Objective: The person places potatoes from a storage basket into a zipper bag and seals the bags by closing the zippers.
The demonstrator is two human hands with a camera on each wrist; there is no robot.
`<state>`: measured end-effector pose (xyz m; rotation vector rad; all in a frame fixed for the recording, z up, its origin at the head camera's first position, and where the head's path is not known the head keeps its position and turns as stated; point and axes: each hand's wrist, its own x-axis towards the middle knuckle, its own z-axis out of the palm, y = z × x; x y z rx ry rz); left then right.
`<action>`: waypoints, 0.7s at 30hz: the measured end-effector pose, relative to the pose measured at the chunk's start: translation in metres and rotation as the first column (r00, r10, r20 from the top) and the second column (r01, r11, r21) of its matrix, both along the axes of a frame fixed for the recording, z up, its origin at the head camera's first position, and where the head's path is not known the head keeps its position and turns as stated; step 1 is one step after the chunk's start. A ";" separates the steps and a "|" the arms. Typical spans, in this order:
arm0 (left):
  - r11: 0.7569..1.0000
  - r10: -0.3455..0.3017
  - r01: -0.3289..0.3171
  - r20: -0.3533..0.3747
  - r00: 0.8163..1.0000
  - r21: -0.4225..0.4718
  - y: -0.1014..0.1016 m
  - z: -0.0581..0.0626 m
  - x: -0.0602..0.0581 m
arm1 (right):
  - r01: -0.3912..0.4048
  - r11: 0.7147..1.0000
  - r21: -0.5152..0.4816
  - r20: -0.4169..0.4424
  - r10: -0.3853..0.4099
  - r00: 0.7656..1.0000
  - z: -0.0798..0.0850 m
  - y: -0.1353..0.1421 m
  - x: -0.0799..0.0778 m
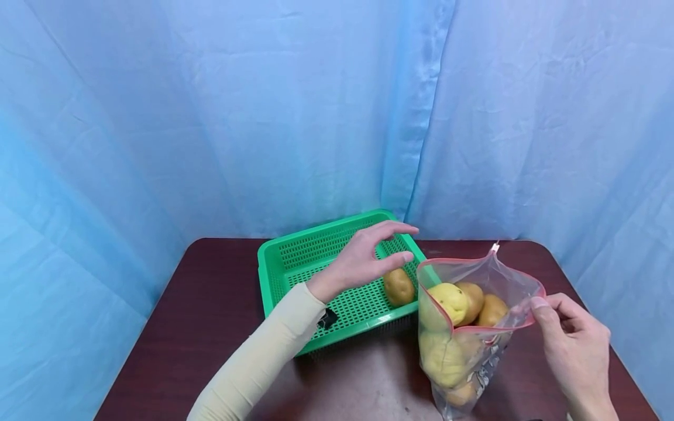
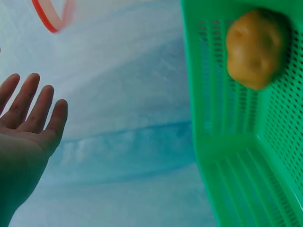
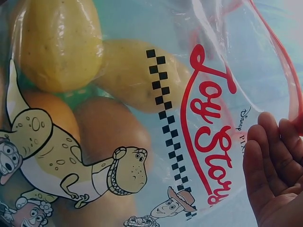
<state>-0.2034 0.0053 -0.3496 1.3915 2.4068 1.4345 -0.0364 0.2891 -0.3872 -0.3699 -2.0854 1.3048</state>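
Observation:
A clear zip bag (image 1: 513, 280) with a red rim stands upright with its mouth spread wide. Several yellow and brown fruits or potatoes (image 1: 451, 301) fill its lower part; their exact kind is unclear. At the bag's right corner, my right hand (image 1: 576, 339) pinches the rim between thumb and finger. My left hand (image 1: 368, 257) hovers over the green basket (image 1: 271, 280), fingers spread and holding nothing. Under it, one brown potato-like item (image 1: 398, 287) lies at the basket's right end. Cartoon print and red lettering (image 3: 208, 127) mark the bag's side in the right wrist view.
The dark red-brown table (image 1: 210, 304) has rounded back corners. Behind it hang light blue curtains (image 1: 316, 117). The basket's right end is close against the bag. A black clip-like piece (image 1: 327, 318) shows by the left sleeve.

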 end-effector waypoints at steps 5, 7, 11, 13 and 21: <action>0.987 0.012 -0.005 0.037 0.999 -0.162 -0.008 -0.007 -0.012 | 0.015 1.000 -0.007 0.016 -0.015 1.000 0.000 0.000 0.000; 0.977 -0.002 0.012 0.048 0.999 -0.215 -0.009 -0.011 -0.017 | 0.015 1.000 -0.006 0.015 -0.015 1.000 0.001 0.000 0.000; 0.952 -0.058 0.069 0.046 0.997 -0.299 -0.008 -0.023 -0.028 | 0.000 1.000 0.002 -0.003 0.000 1.000 0.001 0.000 -0.001; 0.934 -0.092 0.099 0.037 0.995 -0.342 -0.006 -0.029 -0.034 | -0.009 1.000 0.004 -0.013 0.009 1.000 0.001 0.000 -0.001; 0.845 -0.191 0.187 0.044 0.981 -0.500 0.007 -0.061 -0.047 | -0.012 1.000 0.007 -0.012 0.012 1.000 0.000 0.000 -0.001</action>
